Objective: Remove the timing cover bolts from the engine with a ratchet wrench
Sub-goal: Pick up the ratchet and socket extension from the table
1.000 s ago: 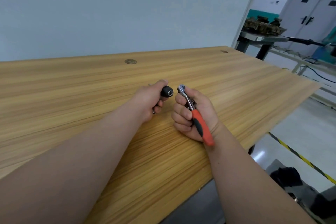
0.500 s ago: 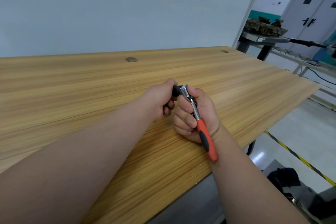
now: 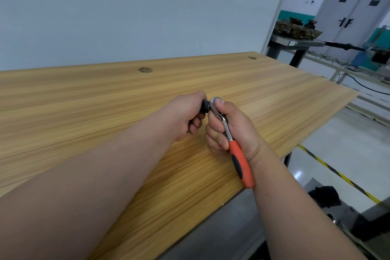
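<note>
Right hand (image 3: pixel 230 129) is gripping the ratchet wrench (image 3: pixel 236 154) up on the chrome shank, fingers curling round it and thumb pressing right by the head, so the orange handle is sticking out back past the wrist. Left hand (image 3: pixel 183 114) is clamping down on a black socket (image 3: pixel 205 106), fingers wrapping it so only the end is peeking out. That end is butting right up against the ratchet head. Can't tell if it's actually seated on the drive, the thumb is covering that bit.

Both hands are hovering just over the wooden table (image 3: pixel 84 101), about mid-width and closer to the near edge. A round grommet (image 3: pixel 145 69) is sitting in the tabletop near the back wall.

The engine (image 3: pixel 297 27), grimy looking thing, is sitting way off at the back right on a metal stand (image 3: pixel 295 43), well apart from the hands. Way too small to be making out any bolts on it. Yellow-black tape (image 3: pixel 337 173) is running across the floor on the right, and grey double doors (image 3: pixel 356 12) are showing behind the stand.
</note>
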Demonstrator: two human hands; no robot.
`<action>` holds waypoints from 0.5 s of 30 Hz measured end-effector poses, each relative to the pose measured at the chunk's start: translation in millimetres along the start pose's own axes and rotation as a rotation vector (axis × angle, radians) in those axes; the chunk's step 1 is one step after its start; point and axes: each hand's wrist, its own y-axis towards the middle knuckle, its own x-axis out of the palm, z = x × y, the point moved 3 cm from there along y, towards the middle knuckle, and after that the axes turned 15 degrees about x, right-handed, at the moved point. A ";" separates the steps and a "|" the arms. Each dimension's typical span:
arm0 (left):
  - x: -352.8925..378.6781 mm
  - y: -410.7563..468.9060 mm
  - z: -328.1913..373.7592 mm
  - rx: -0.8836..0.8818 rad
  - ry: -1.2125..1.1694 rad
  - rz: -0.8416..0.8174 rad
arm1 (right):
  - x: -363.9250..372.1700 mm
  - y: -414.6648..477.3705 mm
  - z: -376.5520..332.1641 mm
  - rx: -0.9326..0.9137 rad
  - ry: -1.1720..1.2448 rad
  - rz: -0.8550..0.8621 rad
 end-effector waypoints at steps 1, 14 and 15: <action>4.2 -4.2 2.7 0.011 0.006 -0.027 | -1.7 -9.1 -2.8 -0.014 -0.092 0.058; 149.9 -174.4 18.4 -0.101 -0.218 -0.622 | 1.1 -261.1 16.4 -0.096 -0.396 0.522; 163.8 -191.0 16.0 -0.123 -0.239 -0.653 | 2.0 -283.5 22.7 -0.092 -0.410 0.599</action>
